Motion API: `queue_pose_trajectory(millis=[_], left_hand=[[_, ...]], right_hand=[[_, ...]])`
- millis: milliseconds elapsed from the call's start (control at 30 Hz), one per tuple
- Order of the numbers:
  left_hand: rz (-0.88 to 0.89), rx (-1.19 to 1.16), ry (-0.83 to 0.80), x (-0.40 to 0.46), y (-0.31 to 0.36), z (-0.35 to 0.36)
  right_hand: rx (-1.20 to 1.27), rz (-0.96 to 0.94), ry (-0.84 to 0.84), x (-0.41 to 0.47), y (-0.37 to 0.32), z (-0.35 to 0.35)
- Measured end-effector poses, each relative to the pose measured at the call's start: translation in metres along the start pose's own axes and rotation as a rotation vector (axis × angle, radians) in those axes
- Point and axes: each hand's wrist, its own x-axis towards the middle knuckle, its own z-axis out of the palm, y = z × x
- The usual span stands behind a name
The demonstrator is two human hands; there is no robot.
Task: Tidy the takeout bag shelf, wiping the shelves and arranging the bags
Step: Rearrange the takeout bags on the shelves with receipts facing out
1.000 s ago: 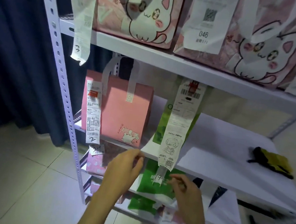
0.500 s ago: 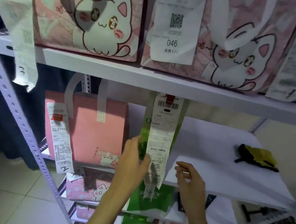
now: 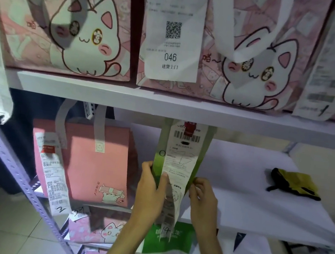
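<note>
A tall green takeout bag (image 3: 159,160) stands on the middle shelf (image 3: 238,198), with a long white receipt (image 3: 179,172) hanging down its front. My left hand (image 3: 150,191) grips the bag's left edge. My right hand (image 3: 203,199) pinches its right lower edge. Left of it stands a salmon-pink bag (image 3: 95,166) with white handles and its own receipt (image 3: 53,175). A yellow and black cloth (image 3: 295,184) lies on the shelf's right side.
Two pink cat-print bags (image 3: 68,25) (image 3: 257,59) fill the upper shelf (image 3: 165,104), with receipts hanging over its edge. Lower shelves hold another cat bag (image 3: 101,232) and a green bag (image 3: 166,242). A perforated steel upright (image 3: 14,169) runs along the left; a dark curtain hangs behind.
Both hands rose from the shelf's front edge to the green bag and took hold of its sides. The view moved closer and up.
</note>
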Motion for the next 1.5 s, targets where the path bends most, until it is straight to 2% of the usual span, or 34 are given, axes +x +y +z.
queue_pose_trajectory(millis=[400,733,900,1067,1500], left_hand=[[0.117,-0.031,-0.014,-0.032,0.004,-0.001],[0.168,-0.197,-0.041,-0.110,-0.013,-0.008],[0.079,-0.151,-0.044,-0.157,-0.035,-0.007],[-0.127,-0.158,-0.029,-0.196,-0.052,-0.005],[-0.265,-0.025,-0.054,-0.327,-0.051,0.013]], right_hand=[[-0.026,-0.049,0.102,-0.034,-0.002,-0.035],[-0.158,-0.094,0.189,-0.133,0.007,-0.068],[-0.227,-0.017,0.114,-0.178,0.022,-0.087],[-0.254,0.027,0.006,-0.211,0.041,-0.103],[-0.217,0.059,-0.188,-0.319,0.111,-0.181]])
